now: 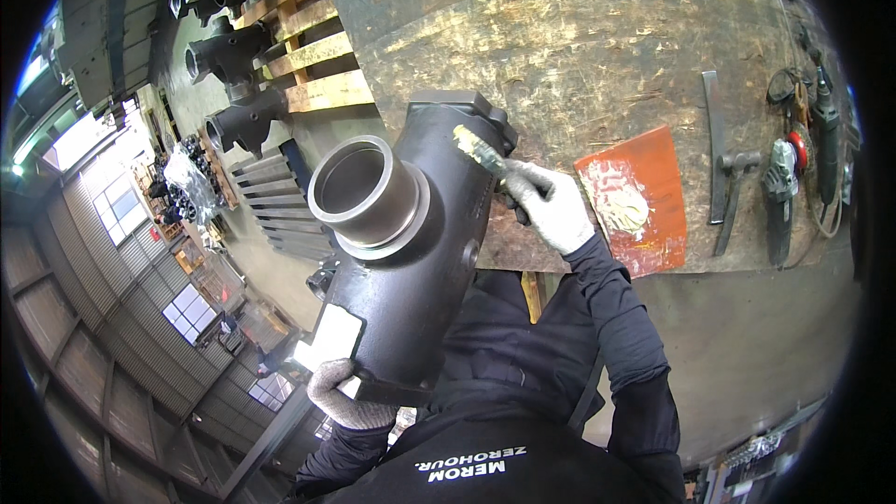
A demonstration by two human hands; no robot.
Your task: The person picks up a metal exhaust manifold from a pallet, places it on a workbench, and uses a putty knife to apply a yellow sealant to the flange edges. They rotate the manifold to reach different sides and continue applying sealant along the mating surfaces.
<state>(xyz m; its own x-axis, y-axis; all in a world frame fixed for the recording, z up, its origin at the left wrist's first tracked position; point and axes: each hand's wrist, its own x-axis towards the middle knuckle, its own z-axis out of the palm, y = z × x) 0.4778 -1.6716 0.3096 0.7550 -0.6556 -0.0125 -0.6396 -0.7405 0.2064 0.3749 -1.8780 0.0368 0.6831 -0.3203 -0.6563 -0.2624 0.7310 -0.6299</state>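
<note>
A large black cast pipe fitting (411, 280) leans across the near left edge of the workbench, with a bare-metal round branch opening (373, 196) pointing up and left. My left hand (350, 397), in a grey knit glove, is closed on the fitting's lower end beside a machined flat face (333, 336). My right hand (551, 205), gloved too, grips a putty knife (481, 151) whose tip carries cream-coloured putty, held over the upper part of the fitting. Whether the blade touches the surface I cannot tell. Just right of that hand, more putty (618, 201) sits smeared on a red-orange board (661, 177).
On the bench's (579, 47) right side lie a flat metal bar (714, 145), a hammer (733, 191) and an angle grinder (782, 187) with cords. To the far left, similar black castings (243, 84) stand by a wooden pallet (317, 61). Slatted metal (280, 196) lies below them.
</note>
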